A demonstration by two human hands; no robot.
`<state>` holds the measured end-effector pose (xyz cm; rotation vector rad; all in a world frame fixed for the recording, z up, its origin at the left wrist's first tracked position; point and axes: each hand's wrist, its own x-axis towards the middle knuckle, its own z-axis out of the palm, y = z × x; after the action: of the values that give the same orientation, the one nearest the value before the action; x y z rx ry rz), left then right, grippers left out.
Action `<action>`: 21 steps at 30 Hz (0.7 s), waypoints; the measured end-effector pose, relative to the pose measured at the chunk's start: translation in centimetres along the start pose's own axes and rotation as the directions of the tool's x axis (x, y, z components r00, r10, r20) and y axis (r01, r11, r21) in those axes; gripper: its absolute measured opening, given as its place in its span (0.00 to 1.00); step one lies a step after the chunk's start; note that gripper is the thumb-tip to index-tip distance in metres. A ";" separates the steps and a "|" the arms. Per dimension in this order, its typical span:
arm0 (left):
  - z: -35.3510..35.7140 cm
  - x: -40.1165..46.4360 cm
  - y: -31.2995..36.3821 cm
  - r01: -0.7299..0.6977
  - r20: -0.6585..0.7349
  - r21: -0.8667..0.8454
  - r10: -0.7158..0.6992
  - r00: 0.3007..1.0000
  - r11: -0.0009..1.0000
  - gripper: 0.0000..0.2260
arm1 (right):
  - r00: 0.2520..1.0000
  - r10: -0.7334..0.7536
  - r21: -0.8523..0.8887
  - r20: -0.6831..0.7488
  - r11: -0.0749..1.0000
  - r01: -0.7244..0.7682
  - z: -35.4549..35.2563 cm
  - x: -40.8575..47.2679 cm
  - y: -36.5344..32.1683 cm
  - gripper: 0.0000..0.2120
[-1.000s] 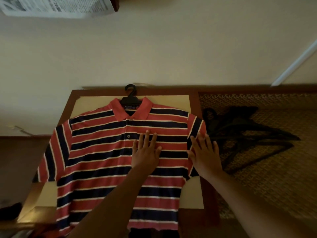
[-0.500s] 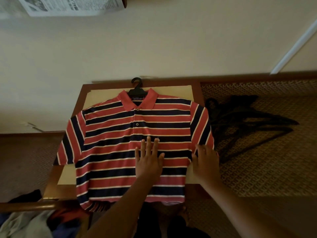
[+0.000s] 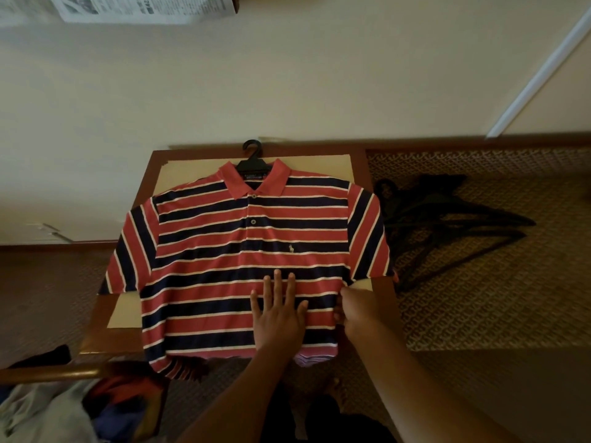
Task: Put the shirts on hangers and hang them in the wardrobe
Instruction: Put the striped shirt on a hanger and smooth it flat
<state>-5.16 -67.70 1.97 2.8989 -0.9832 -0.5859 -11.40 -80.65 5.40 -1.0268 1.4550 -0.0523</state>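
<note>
Striped shirt (image 3: pixel 249 251) on table, left hand (image 3: pixel 278 318) fingers spread flat on it, right hand (image 3: pixel 358 311) fingers pinching its side edge

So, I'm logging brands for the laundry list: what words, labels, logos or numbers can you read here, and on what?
Nothing reads clearly.
Neck label inside the collar of the red, navy and white striped polo shirt: a line of pale print, too small to read.
Chest of the shirt: a small pale embroidered logo, a figure and no letters.
Newspaper sheet at the top edge: columns of print, too blurred to read.
</note>
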 end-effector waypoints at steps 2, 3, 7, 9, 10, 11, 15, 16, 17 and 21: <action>0.0 0.0 0.0 -0.003 -0.001 0.005 0.003 1.000 1.000 0.28 | 0.994 0.088 0.123 0.066 0.988 -0.096 -0.3 -0.3 -0.5 0.09; 0.0 -0.1 0.0 -0.006 0.000 0.007 0.006 1.000 1.000 0.28 | 0.988 0.115 0.142 0.099 0.981 -0.128 -0.5 -0.3 -0.6 0.09; -0.1 -0.1 0.0 -0.011 -0.005 0.003 0.011 1.000 1.000 0.28 | 0.980 0.135 0.053 0.148 0.988 -0.144 -1.1 -0.2 -0.8 0.11; -0.2 -0.1 0.0 -0.012 -0.005 0.001 0.012 1.000 1.000 0.28 | 0.986 0.094 0.017 0.141 0.995 -0.098 -1.4 -0.3 -0.7 0.08; -0.2 -0.1 0.0 -0.013 -0.003 0.000 0.013 1.000 1.000 0.28 | 0.987 0.057 0.014 0.148 0.998 -0.060 -1.5 -0.4 -0.7 0.05; -0.2 -0.1 -0.1 -0.015 -0.002 -0.001 0.015 1.000 1.000 0.29 | 0.986 0.017 0.027 0.168 0.999 -0.021 -1.7 -0.6 -0.6 0.03; -0.2 -0.1 -0.1 -0.021 0.008 -0.013 0.021 1.000 1.000 0.29 | 0.980 -0.069 0.120 0.189 0.992 0.047 -3.6 -0.9 -0.1 0.06; -0.2 -0.1 -0.2 -0.019 0.009 -0.014 0.019 1.000 1.000 0.29 | 0.982 -0.092 0.106 0.164 0.992 0.075 -4.1 -0.8 0.1 0.06; -0.2 0.0 -0.2 -0.017 0.011 -0.011 0.018 1.000 1.000 0.29 | 0.983 -0.126 0.080 0.133 0.990 0.116 -4.5 -0.8 0.2 0.05; -0.3 0.0 -0.2 -0.018 0.015 -0.003 0.018 1.000 1.000 0.28 | 0.966 -0.238 0.010 0.098 0.971 0.238 -5.5 -1.4 0.3 0.06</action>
<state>-4.97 -67.54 2.24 2.8845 -1.0080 -0.6083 -16.35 -82.59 7.45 -1.1855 1.2368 -0.1717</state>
